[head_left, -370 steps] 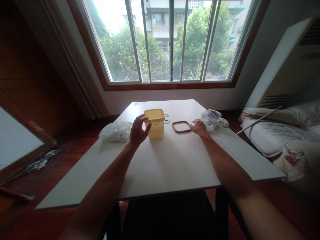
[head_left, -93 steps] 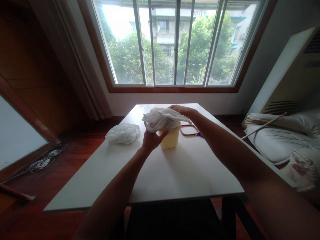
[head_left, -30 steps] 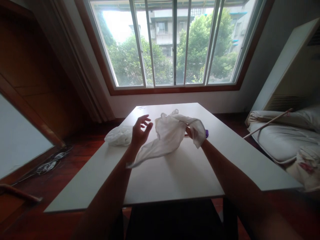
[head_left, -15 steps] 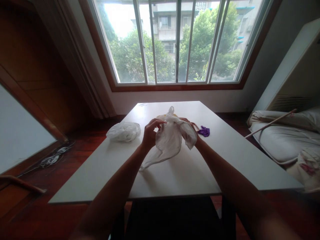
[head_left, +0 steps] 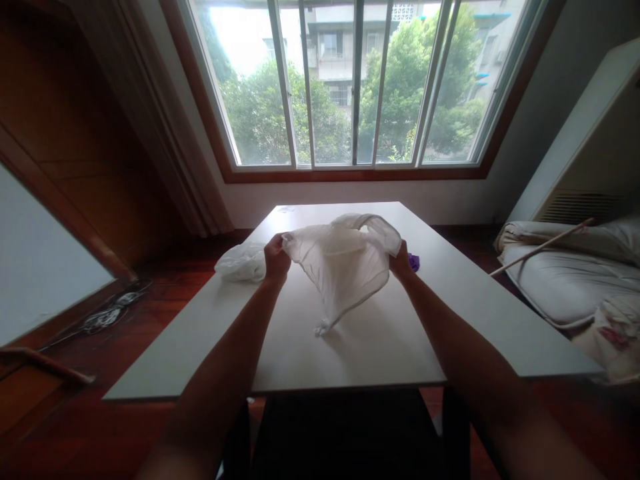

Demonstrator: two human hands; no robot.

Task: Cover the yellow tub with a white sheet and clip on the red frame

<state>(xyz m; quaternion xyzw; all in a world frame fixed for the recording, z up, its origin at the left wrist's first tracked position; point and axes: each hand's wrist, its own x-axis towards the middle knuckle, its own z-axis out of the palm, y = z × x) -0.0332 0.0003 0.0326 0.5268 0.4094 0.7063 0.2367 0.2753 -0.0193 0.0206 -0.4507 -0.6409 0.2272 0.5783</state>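
Note:
A thin white plastic bag [head_left: 345, 267] is stretched out between my two hands above the white table [head_left: 210, 347]. My left hand [head_left: 277, 257] is closed on the bag's left edge. My right hand [head_left: 400, 260] grips its right side, with the fingers partly hidden behind the plastic. The lower end of the bag narrows to a bunched, knot-like tip close to the tabletop. Something pale yellowish shows faintly through the plastic, too veiled to name.
A second crumpled plastic bag [head_left: 239, 263] lies left of my left hand. A small purple item [head_left: 414, 262] sits just beyond my right wrist, partly covered. Bedding with a thin stick [head_left: 543, 247] on it is to the right. A window [head_left: 355, 87] stands behind the table.
My hands have moved apart and the bunched bag is now spread wide between them. My right wrist now covers more of the purple item.

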